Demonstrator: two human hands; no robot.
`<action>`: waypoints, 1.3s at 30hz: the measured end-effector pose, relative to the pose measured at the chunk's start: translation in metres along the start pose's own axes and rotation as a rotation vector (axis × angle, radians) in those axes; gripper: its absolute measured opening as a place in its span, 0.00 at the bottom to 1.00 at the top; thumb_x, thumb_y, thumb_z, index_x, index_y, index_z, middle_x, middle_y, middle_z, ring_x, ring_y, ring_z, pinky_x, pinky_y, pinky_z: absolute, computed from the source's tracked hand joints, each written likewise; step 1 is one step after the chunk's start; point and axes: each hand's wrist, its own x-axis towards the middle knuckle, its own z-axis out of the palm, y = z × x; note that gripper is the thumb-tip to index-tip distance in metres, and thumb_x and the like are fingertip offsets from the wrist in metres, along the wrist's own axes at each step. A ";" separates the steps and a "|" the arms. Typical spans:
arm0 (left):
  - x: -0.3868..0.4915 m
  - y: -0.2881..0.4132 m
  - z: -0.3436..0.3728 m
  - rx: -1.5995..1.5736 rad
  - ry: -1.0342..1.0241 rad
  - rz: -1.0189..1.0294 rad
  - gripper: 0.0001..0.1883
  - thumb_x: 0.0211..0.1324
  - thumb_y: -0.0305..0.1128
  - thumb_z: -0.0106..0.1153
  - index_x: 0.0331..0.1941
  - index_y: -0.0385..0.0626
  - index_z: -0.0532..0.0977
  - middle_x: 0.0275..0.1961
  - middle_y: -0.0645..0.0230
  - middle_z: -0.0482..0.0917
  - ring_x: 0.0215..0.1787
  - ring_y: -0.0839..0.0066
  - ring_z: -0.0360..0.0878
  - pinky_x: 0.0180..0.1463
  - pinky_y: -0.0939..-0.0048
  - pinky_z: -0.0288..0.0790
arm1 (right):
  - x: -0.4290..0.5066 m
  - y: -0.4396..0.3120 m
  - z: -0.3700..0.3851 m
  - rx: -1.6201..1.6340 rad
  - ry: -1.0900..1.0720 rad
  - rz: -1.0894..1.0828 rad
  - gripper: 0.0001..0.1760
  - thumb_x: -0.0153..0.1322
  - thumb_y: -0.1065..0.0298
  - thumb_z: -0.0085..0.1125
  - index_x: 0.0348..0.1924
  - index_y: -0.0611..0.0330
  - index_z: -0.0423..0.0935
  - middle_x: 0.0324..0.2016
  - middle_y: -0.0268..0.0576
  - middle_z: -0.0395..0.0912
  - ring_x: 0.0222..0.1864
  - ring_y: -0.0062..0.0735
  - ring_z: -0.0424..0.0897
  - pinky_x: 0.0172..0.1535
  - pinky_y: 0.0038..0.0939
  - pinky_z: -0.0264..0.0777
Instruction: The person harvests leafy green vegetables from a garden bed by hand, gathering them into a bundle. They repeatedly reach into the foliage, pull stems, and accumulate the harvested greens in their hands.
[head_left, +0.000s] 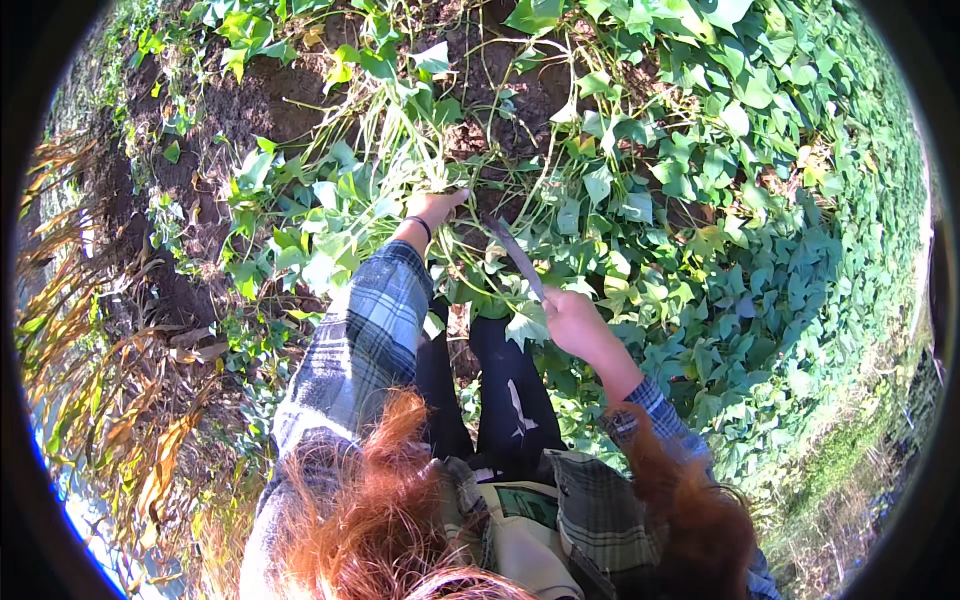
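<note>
My left hand is closed around a bunch of long pale vine stems, apparently sweet potato, with a dark band on the wrist. Broad green leaves spread from the bunch to the left of the hand. In my right hand is a tool with a slightly curved metal blade, which looks like a sickle. Its tip points up and left, close to the stems just right of my left hand. Leaves partly surround the blade, and my fingers hide the handle.
Dense leafy vines cover the ground to the right. Brown soil shows ahead and to the left, with loose stems across it. Dry, yellowing stalks stand at the left. My legs are among the vines.
</note>
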 end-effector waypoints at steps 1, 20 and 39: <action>0.003 -0.002 0.013 0.024 -0.010 -0.012 0.07 0.54 0.33 0.62 0.34 0.44 0.80 0.26 0.73 0.79 0.25 0.81 0.71 0.29 0.77 0.65 | -0.009 0.000 0.000 0.005 -0.025 0.003 0.16 0.67 0.73 0.46 0.47 0.66 0.73 0.26 0.61 0.76 0.31 0.57 0.77 0.34 0.48 0.69; 0.013 -0.058 -0.010 -0.201 0.190 -0.071 0.09 0.51 0.36 0.62 0.31 0.43 0.78 0.27 0.71 0.78 0.28 0.77 0.71 0.36 0.71 0.66 | 0.085 0.024 -0.004 -0.178 0.251 -0.018 0.17 0.67 0.69 0.41 0.47 0.62 0.71 0.29 0.59 0.79 0.35 0.56 0.79 0.37 0.47 0.73; -0.047 -0.032 -0.003 -0.273 0.207 0.017 0.14 0.51 0.34 0.61 0.40 0.39 0.77 0.34 0.68 0.80 0.33 0.74 0.74 0.43 0.70 0.69 | 0.047 0.049 -0.038 -0.148 0.381 -0.296 0.13 0.65 0.69 0.45 0.40 0.61 0.74 0.25 0.54 0.79 0.28 0.54 0.79 0.31 0.46 0.73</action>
